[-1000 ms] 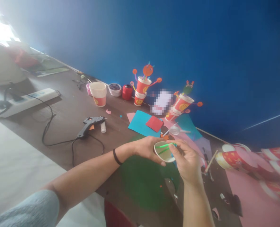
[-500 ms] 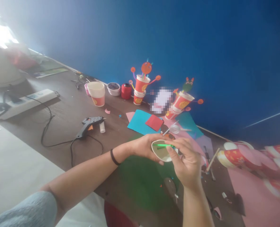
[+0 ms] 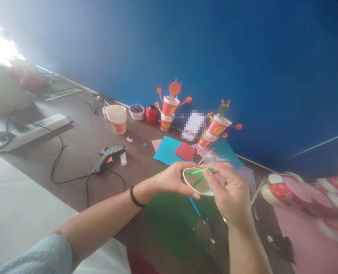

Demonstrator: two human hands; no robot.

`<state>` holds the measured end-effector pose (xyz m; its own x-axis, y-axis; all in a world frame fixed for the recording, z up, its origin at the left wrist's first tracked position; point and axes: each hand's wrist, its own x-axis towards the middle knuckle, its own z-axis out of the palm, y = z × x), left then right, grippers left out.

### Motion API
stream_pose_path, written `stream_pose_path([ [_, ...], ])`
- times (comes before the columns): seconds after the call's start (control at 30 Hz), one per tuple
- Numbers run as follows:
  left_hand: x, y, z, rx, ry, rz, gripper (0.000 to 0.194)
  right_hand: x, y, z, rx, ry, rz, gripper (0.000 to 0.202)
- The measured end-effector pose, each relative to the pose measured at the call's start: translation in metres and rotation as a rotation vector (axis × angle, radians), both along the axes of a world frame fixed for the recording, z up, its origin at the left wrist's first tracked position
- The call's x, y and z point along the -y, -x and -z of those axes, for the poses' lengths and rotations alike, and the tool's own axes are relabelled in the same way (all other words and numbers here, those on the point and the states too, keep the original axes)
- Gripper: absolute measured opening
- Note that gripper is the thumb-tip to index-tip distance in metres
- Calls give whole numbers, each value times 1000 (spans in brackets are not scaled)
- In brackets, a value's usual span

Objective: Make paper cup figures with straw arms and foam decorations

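Note:
My left hand (image 3: 175, 178) is closed round a paper cup (image 3: 204, 188), whose pale open mouth is tipped towards me. Thumb and fingers of my right hand (image 3: 233, 190) pinch a thin green straw (image 3: 196, 171) at the cup's rim. Part of that straw lies across the opening, and a bit of blue shows by my right fingertips. Below the cup a blue straw (image 3: 195, 207) is visible; whether it is joined to the cup, I cannot tell. Green paper (image 3: 169, 224) lies beneath my hands.
A glue gun (image 3: 107, 158) with its cord lies left of my hands, beside a small white tube (image 3: 123, 158). Behind stand stacked cups (image 3: 117, 118) and two cup figures (image 3: 169, 108) with round paper heads. Blue paper (image 3: 165, 149) and tape (image 3: 209, 158) lie ahead; a power strip (image 3: 40, 131) is far left.
The green straw's right end has risen towards the cup's rim with my right hand. The blue straw has come into sight below the cup. My left hand keeps hold of the cup.

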<state>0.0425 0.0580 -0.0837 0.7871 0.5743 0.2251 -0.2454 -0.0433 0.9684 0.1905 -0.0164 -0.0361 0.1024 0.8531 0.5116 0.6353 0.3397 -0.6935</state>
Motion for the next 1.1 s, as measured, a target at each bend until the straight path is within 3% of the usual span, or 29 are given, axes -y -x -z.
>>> stream_pose_path([
  [0.1, 3, 0, -1, -19, 28, -24, 55, -1, -1, -2, 4, 20, -21, 12],
  [0.3, 2, -4, 3, -2, 202, 13, 50, -9, -12, 13, -85, 142, -75, 15],
  [0.73, -2, -7, 6, -37, 294, -26, 43, -30, -28, 22, -387, 490, -251, 32],
  [0.83, -4, -7, 6, -3, 295, -69, 42, -31, -34, 27, -519, 466, -273, 42],
  [0.93, -7, -6, 5, 27, 287, -82, 41, -28, -39, 36, -633, 373, -211, 47],
  [1.1, -8, -4, 2, -30, 242, -110, 44, -17, -41, 48, -618, 368, -187, 44],
])
